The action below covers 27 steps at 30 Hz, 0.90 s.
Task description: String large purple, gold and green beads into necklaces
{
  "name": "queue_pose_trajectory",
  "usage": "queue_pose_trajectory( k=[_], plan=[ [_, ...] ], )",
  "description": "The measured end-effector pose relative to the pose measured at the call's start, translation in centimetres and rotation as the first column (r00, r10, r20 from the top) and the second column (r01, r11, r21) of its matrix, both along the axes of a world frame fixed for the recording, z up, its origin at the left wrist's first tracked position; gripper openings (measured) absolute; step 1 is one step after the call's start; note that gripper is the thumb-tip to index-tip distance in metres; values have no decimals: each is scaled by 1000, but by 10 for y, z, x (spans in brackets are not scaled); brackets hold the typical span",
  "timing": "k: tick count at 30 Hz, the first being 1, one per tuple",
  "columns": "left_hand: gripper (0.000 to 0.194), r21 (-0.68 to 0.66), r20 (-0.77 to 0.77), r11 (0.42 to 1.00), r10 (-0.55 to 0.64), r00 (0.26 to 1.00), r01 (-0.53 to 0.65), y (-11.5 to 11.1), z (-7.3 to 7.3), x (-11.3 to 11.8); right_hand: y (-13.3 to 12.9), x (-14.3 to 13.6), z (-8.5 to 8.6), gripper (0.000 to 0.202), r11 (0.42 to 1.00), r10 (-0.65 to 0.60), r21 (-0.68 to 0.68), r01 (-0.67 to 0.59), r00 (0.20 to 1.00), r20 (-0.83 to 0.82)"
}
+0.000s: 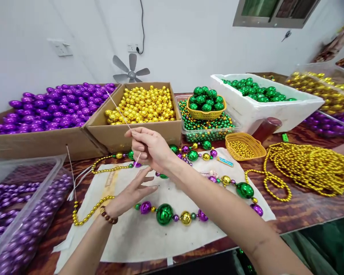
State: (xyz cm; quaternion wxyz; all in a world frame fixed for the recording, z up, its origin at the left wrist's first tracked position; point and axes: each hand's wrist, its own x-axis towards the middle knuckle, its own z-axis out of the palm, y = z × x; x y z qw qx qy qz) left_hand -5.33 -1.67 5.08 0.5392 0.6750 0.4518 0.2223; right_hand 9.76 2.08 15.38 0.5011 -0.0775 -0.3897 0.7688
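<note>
My right hand (150, 147) is raised above the cloth, thumb and fingers pinched on a thin white thread (119, 109). One stretch of it points up and left in front of the gold bead box; a short piece shows below the fist. Just under it, my left hand (132, 193) has its fingers spread and holds nothing; a brown beaded bracelet is on that wrist. Beneath both hands, a garland of green, purple and gold beads (164, 214) curves over a white cloth (149, 244). Small gold beads (96, 208) on a string lie left of my left wrist.
Behind stand cardboard boxes of purple balls (60, 105) and gold balls (146, 103), a yellow basket of green balls (206, 114) and a white foam box (232, 103). Gold bead strands (306, 168) and a small basket (246, 156) lie right. A clear purple-bead tub (48, 172) stands left.
</note>
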Motion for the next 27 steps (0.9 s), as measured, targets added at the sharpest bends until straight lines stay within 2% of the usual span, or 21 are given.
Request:
queue_pose_trajectory(
  k=[3, 6, 8, 11, 15, 19, 21, 23, 25, 27],
  plan=[
    [59, 160, -1, 987, 3, 1000, -2, 11, -13, 5, 4, -3, -17, 11, 999, -3, -50, 3, 1000, 4],
    [50, 320, -104, 945, -33, 994, 65, 30, -31, 8, 8, 5, -32, 8, 994, -47, -93, 49, 999, 24],
    [45, 328, -203, 933, -82, 976, 147, 39, -41, 9, 9, 13, -40, 6, 989, -82, -117, 86, 996, 40],
    [39, 288, -283, 933, -134, 950, 217, 42, -47, 14, 6, 29, -52, 5, 976, -138, -160, 148, 988, 74],
    [43, 269, -257, 921, -213, 943, 281, 33, -47, 39, -3, 51, -65, 3, 956, -197, -200, 216, 974, 108],
    [44, 248, -198, 890, -340, 919, 382, 26, -47, 59, -10, 69, -75, 4, 937, -244, -218, 273, 958, 153],
    [49, 217, -158, 904, -340, 927, 369, 26, -46, 55, -12, 73, -78, 6, 925, -272, -219, 310, 944, 187],
    [54, 123, -100, 950, -275, 956, 286, 26, -43, 42, -12, 73, -82, 8, 911, -301, -219, 350, 926, 226],
    [54, 13, -26, 978, -206, 978, 206, 27, -35, 26, -11, 70, -85, 11, 896, -328, -215, 388, 906, 266],
    [47, -24, 58, 993, -117, 991, 119, 24, -24, 13, -8, 63, -89, 13, 882, -354, -207, 424, 885, 303]
  ],
)
